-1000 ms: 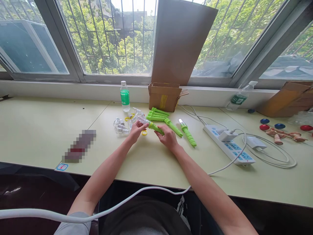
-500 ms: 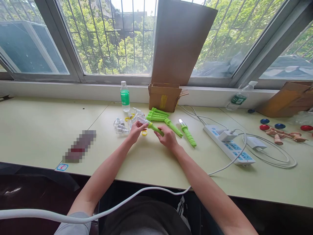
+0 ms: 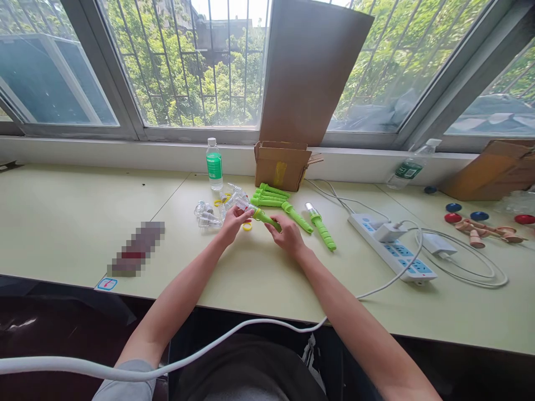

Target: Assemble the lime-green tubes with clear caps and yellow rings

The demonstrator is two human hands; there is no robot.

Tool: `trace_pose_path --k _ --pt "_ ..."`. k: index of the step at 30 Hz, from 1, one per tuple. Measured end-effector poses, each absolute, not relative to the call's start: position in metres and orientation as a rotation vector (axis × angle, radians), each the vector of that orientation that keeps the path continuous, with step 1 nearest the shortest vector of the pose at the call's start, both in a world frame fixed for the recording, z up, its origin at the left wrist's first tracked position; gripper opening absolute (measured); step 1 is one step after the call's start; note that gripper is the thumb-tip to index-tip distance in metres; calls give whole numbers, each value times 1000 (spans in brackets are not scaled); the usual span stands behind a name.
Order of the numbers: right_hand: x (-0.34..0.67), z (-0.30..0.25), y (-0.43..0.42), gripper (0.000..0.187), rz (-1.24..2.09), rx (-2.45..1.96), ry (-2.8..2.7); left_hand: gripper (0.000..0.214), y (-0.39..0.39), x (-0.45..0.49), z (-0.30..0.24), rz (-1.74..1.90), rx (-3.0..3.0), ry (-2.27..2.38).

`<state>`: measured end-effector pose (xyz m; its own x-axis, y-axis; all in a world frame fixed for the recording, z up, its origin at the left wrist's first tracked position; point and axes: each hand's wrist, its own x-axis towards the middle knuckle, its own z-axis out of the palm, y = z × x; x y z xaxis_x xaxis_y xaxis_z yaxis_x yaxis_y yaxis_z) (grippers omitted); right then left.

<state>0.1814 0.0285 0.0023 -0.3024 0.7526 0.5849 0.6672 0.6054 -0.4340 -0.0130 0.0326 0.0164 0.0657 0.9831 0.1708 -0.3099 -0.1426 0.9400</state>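
My left hand (image 3: 232, 225) is closed around a clear plastic cover (image 3: 242, 204). At its lower end, the cover meets a green plastic handle (image 3: 267, 219), with a bit of yellow at the joint. My right hand (image 3: 289, 236) grips the handle's other end. Beyond my left hand lie several clear plastic pieces (image 3: 209, 221) and yellow rings (image 3: 218, 203). One yellow ring (image 3: 247, 227) rests on the table between my hands. Several loose green handles (image 3: 270, 201) lie behind them. To the right is a green handle with a clear cover on it (image 3: 324, 231).
A water bottle (image 3: 214, 166) and a cardboard box (image 3: 281, 167) stand at the back. A white power strip (image 3: 390, 248) with cables lies to the right, near wooden toys (image 3: 476, 231) with coloured balls. A white cable (image 3: 200, 352) crosses in front of me.
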Motion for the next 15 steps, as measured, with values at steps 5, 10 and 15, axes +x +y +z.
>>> trace_pose_path --k 5,10,15 --pt "181 1 28 39 252 -1105 -2039 40 33 -13 15 1371 1147 820" --pt "181 1 28 26 180 -1154 -2052 39 34 -14 15 1368 1144 828" --pt "181 3 29 28 106 -1217 -2112 40 34 -12 16 1377 1127 842"
